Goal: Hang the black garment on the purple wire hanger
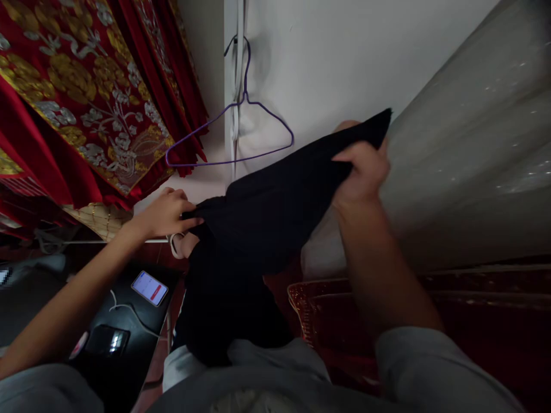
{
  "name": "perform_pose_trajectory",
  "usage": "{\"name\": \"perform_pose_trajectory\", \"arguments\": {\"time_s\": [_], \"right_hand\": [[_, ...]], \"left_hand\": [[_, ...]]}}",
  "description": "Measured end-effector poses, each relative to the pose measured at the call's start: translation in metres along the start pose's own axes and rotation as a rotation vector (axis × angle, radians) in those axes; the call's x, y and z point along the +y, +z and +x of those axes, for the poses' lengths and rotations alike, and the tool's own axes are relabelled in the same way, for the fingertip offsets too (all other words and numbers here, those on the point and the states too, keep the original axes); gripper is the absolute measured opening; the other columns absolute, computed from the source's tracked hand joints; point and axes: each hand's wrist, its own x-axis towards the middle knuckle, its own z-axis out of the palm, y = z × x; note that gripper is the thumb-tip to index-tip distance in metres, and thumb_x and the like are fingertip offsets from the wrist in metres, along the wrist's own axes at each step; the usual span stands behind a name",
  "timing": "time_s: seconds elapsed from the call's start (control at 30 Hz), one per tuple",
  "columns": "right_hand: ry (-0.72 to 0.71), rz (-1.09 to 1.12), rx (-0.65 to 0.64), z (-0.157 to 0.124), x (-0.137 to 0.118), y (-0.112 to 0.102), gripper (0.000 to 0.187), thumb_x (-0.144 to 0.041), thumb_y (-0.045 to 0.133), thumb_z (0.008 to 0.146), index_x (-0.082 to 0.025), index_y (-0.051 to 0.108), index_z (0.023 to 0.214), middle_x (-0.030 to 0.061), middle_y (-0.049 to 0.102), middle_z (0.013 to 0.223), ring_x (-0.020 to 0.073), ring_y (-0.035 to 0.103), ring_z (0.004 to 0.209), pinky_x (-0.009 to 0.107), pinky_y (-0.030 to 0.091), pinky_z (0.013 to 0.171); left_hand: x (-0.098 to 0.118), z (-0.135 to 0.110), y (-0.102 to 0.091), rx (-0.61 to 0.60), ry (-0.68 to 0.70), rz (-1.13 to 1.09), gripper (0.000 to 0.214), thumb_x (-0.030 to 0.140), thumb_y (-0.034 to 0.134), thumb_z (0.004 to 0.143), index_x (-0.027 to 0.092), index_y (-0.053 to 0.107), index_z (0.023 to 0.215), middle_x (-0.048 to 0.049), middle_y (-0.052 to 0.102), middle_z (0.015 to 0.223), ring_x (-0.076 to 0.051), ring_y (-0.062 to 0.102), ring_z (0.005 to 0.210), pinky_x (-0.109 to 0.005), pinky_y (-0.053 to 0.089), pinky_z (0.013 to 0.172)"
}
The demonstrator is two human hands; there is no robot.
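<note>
A piece of black cloth [275, 201], which looks like a garment, is stretched between my two hands, slanting up to the right. My left hand [167, 213] pinches its left end, the thumb and fingers closed on the fabric. Near the upper right corner my right hand [364, 169] grips it, with the thumb on top and other fingers partly behind the cloth. What kind of garment it is, I cannot tell. Just beyond the cloth a bare purple wire hanger [247, 103] hangs from a pale strap against the wall.
Red fabric with gold and silver embroidery [99, 86] hangs at the left. Below it a lit phone [149, 288], a white cable [131, 310] and a dark glossy object [107, 341] lie on a black surface. Grey sparkly fabric [465, 172] hangs right, above dark red fabric [336, 321].
</note>
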Motion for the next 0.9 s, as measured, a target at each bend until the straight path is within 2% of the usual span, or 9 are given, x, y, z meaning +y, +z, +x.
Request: {"name": "perform_pose_trajectory", "arguments": {"time_s": [0.07, 0.1, 0.13, 0.23, 0.33, 0.47, 0.57, 0.73, 0.9], "right_hand": [[-0.258, -0.123, 0.260, 0.027, 0.028, 0.003, 0.015, -0.033, 0.064, 0.075, -0.029, 0.053, 0.067, 0.0041, 0.064, 0.082, 0.0235, 0.062, 0.092, 0.039, 0.055, 0.082], [-0.312, -0.121, 0.412, 0.040, 0.044, 0.010, 0.016, -0.038, 0.062, 0.078, -0.028, 0.053, 0.068, 0.0040, 0.063, 0.080, 0.0239, 0.061, 0.093, 0.041, 0.054, 0.086], [-0.289, -0.122, 0.427, 0.052, 0.061, 0.019, 0.021, -0.044, 0.063, 0.081, -0.028, 0.053, 0.071, 0.0036, 0.064, 0.081, 0.0239, 0.062, 0.094, 0.042, 0.053, 0.089], [-0.211, -0.190, 0.205, 0.075, 0.104, 0.051, 0.026, -0.051, 0.064, 0.086, -0.025, 0.063, 0.084, 0.0049, 0.071, 0.093, 0.0239, 0.066, 0.103, 0.042, 0.054, 0.096], [-0.062, -0.300, 0.012, 0.080, 0.127, 0.068, 0.027, -0.043, 0.059, 0.093, -0.022, 0.062, 0.076, 0.0038, 0.067, 0.081, 0.0215, 0.067, 0.090, 0.036, 0.054, 0.087], [0.046, -0.419, 0.080, 0.073, 0.124, 0.052, 0.042, -0.037, 0.061, 0.093, -0.022, 0.043, 0.057, -0.0023, 0.039, 0.057, 0.0133, 0.042, 0.058, 0.029, 0.039, 0.058], [-0.017, -0.479, 0.191, 0.066, 0.107, 0.031, 0.047, -0.027, 0.065, 0.087, -0.023, 0.031, 0.055, -0.0039, 0.026, 0.057, 0.0103, 0.028, 0.056, 0.028, 0.025, 0.053], [-0.115, -0.547, 0.175, 0.055, 0.075, 0.016, 0.049, -0.020, 0.064, 0.085, -0.022, 0.026, 0.053, -0.0043, 0.023, 0.059, 0.0088, 0.023, 0.057, 0.029, 0.020, 0.055], [-0.103, -0.531, 0.175, 0.048, 0.070, 0.020, 0.049, -0.017, 0.065, 0.085, -0.022, 0.028, 0.052, -0.0045, 0.024, 0.058, 0.0093, 0.024, 0.057, 0.029, 0.023, 0.055]], "left_hand": [[0.010, -0.009, -0.009, -0.014, 0.058, -0.251, 0.042, 0.051, 0.060, 0.098, 0.018, 0.068, 0.072, -0.0086, 0.070, 0.087, -0.025, 0.064, 0.095, -0.043, 0.051, 0.094], [0.020, -0.012, -0.010, -0.014, 0.102, -0.386, 0.038, 0.047, 0.061, 0.098, 0.018, 0.068, 0.074, -0.0088, 0.070, 0.093, -0.024, 0.064, 0.098, -0.041, 0.052, 0.094], [0.032, -0.016, -0.011, -0.007, 0.136, -0.501, 0.035, 0.045, 0.062, 0.098, 0.018, 0.068, 0.076, -0.0091, 0.070, 0.097, -0.024, 0.064, 0.101, -0.039, 0.053, 0.094], [0.064, -0.023, -0.009, -0.034, 0.139, -0.622, 0.030, 0.046, 0.062, 0.099, 0.018, 0.067, 0.088, -0.0090, 0.070, 0.101, -0.023, 0.066, 0.098, -0.038, 0.055, 0.090], [0.074, -0.026, -0.007, -0.092, 0.028, -0.416, 0.038, 0.053, 0.049, 0.104, 0.019, 0.065, 0.100, -0.0093, 0.070, 0.101, -0.025, 0.067, 0.097, -0.040, 0.056, 0.089], [0.059, -0.031, -0.011, -0.047, -0.236, 0.088, 0.043, 0.051, 0.039, 0.105, 0.016, 0.061, 0.114, -0.0120, 0.070, 0.090, -0.032, 0.070, 0.092, -0.057, 0.051, 0.101], [0.043, -0.032, -0.021, 0.012, -0.320, 0.302, 0.035, 0.039, 0.039, 0.102, 0.016, 0.065, 0.102, -0.0126, 0.070, 0.086, -0.034, 0.071, 0.091, -0.063, 0.043, 0.110], [0.028, -0.018, -0.047, 0.208, -0.262, 0.245, 0.030, 0.041, 0.044, 0.098, 0.022, 0.065, 0.088, -0.0102, 0.073, 0.100, -0.034, 0.069, 0.109, -0.063, 0.041, 0.113], [0.027, 0.013, -0.065, 0.475, -0.194, 0.094, 0.027, 0.033, 0.042, 0.099, 0.019, 0.063, 0.089, -0.0128, 0.068, 0.131, -0.030, 0.062, 0.126, -0.050, 0.047, 0.112]]}}
